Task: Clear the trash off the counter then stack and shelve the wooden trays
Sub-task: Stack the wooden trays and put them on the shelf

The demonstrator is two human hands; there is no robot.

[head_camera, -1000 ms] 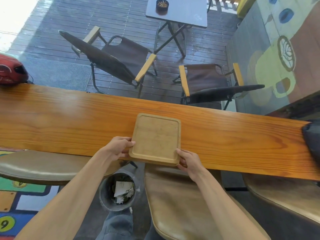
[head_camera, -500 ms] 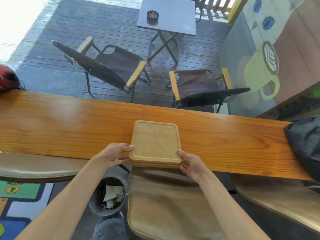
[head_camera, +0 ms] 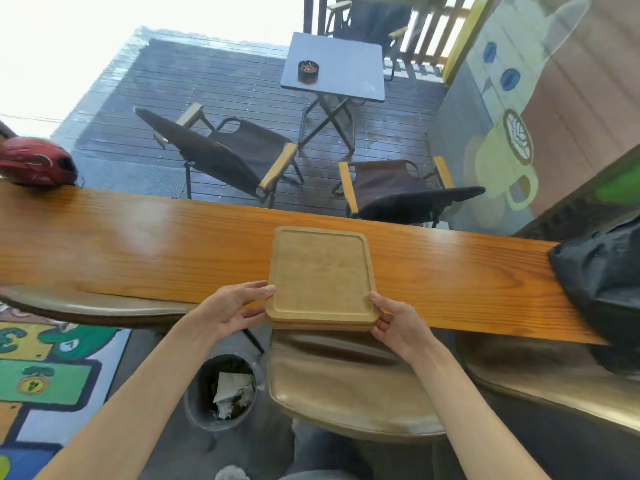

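Observation:
A stack of light wooden trays (head_camera: pixel 322 278) lies on the long orange wooden counter (head_camera: pixel 138 251), its near edge hanging slightly over the counter's front. My left hand (head_camera: pixel 235 310) grips the stack's near left corner, fingers on top of the rim. My right hand (head_camera: pixel 394 320) holds the near right corner in the same way. Under the top tray, the edges of at least one more tray show. A round grey trash bin (head_camera: pixel 221 393) with crumpled paper inside stands on the floor below the counter.
A red helmet (head_camera: pixel 34 162) rests at the counter's far left and a black bag (head_camera: pixel 602 278) at its right end. Tan padded stools (head_camera: pixel 346 386) stand under the counter. Beyond it are folding chairs (head_camera: pixel 225 157) and a small table (head_camera: pixel 336 69) holding an ashtray.
The stack has slid slightly toward me, past the counter's front edge, both hands still at its near corners. My head has tilted up, bringing more of the deck and the black bag into view.

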